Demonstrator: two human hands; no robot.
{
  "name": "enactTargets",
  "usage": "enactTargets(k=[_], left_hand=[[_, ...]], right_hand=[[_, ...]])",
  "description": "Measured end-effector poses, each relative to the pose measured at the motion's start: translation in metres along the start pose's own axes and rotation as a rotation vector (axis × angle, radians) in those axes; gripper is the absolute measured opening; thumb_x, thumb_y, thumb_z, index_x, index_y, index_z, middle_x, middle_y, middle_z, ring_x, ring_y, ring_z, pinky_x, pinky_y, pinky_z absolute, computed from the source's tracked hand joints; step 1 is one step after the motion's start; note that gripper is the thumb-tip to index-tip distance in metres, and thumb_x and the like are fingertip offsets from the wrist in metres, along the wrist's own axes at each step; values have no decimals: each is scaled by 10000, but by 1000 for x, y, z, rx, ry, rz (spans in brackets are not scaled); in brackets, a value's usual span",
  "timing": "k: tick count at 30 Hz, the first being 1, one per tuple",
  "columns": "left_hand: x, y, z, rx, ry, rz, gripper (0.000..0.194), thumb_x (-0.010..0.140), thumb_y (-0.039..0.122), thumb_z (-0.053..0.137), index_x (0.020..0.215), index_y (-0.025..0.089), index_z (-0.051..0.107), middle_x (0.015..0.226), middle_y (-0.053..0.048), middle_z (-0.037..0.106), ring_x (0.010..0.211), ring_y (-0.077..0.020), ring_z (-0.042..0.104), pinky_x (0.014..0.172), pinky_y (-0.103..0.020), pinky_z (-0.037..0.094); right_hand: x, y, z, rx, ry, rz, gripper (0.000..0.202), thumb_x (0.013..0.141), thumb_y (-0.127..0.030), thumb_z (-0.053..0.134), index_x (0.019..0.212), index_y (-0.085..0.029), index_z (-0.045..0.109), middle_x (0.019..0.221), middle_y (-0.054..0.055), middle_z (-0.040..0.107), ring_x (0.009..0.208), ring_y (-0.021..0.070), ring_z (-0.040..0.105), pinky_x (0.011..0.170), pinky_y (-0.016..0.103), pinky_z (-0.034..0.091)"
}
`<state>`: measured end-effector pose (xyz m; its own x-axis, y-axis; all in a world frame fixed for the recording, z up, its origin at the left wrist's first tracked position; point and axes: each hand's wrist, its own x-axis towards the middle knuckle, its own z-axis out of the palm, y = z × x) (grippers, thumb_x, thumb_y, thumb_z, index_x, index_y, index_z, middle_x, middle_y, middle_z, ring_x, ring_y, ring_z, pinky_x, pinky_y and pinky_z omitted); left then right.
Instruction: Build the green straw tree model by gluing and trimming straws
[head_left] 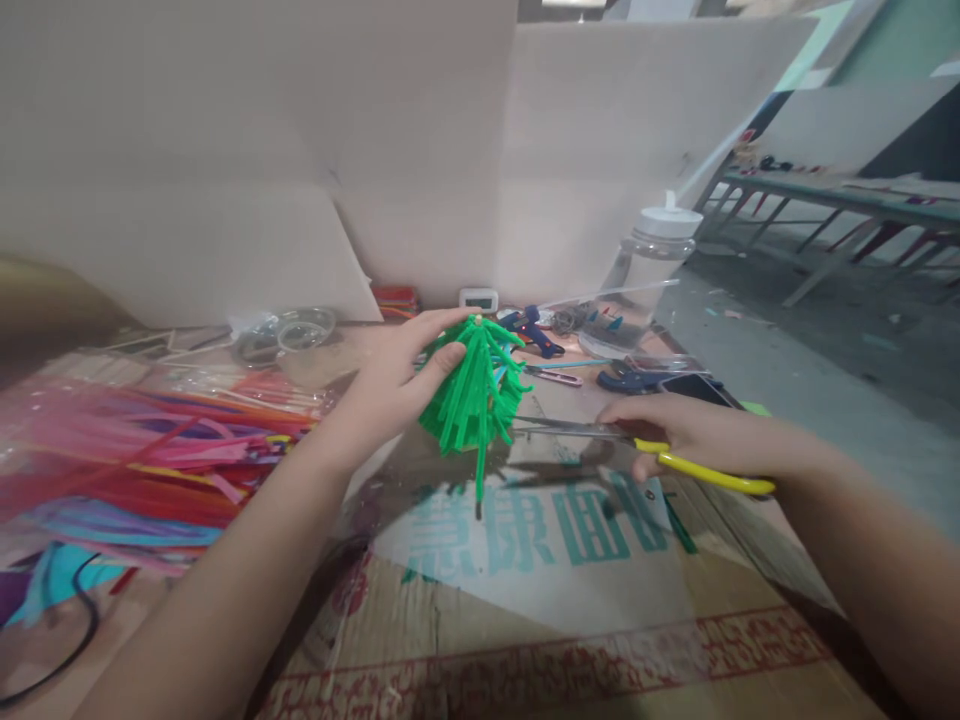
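My left hand is closed around the upper left side of a green pipe-cleaner tree. Its strands fan downward from a small pale tip, and one longer strand hangs below the others. In my right hand is a pair of yellow-handled scissors, the metal blades pointing left. The blade tips reach the tree's lower right edge; I cannot tell whether they touch a strand. Beneath both hands lies a cardboard sheet with teal characters and a red patterned band.
Bundles of coloured pipe cleaners in clear plastic cover the left side. Behind the tree lie a glue gun, a small white digital display and a utility knife. A clear water bottle stands back right, before pale upright boards.
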<state>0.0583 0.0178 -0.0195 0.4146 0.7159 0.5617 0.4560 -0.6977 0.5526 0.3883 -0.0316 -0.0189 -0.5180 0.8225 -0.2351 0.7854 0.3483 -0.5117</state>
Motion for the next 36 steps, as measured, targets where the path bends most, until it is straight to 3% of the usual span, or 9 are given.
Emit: enactTargets(k=[3,11,20,27,36], left_hand=[[0,6,0,42,-15,24,390,992,406,462,1327,240,572,1349,-63,618,1228,-236,572,1073,-403,435],[-1,13,1,81,-62,109,378,1004,349,451,1349,226,545,1354,-60,612,1238,-221,560,1086,-388,417],[-2,10,1,98,-40,72,384,1005,373,442,1344,226,548,1373,-60,600,1249,-225,557,1085,-395,423],[0,13,3,71,-85,130,384,1005,348,439,1359,238,538,1372,-59,600,1258,-231,550,1092,-410,416],[-2,14,6,72,-68,180,371,1003,333,455,1348,225,539,1373,-64,596,1270,-215,537,1108,-401,398]], right_hand=[[3,-1,2,34,-65,-18,366,790,-516,680,1011,-227,634,943,17,623,876,237,594,755,317,456],[5,-12,7,47,-68,-41,348,780,-495,678,973,-206,664,859,20,636,817,221,577,715,304,408],[4,-4,4,28,-76,-19,406,770,-532,682,1023,-215,663,905,23,617,837,226,562,739,317,420],[8,-8,11,113,-40,-20,290,788,-449,658,975,-230,690,921,25,653,849,226,591,719,309,431],[9,-6,14,97,-25,-29,325,756,-476,692,965,-227,706,867,25,674,821,230,616,701,311,439]])
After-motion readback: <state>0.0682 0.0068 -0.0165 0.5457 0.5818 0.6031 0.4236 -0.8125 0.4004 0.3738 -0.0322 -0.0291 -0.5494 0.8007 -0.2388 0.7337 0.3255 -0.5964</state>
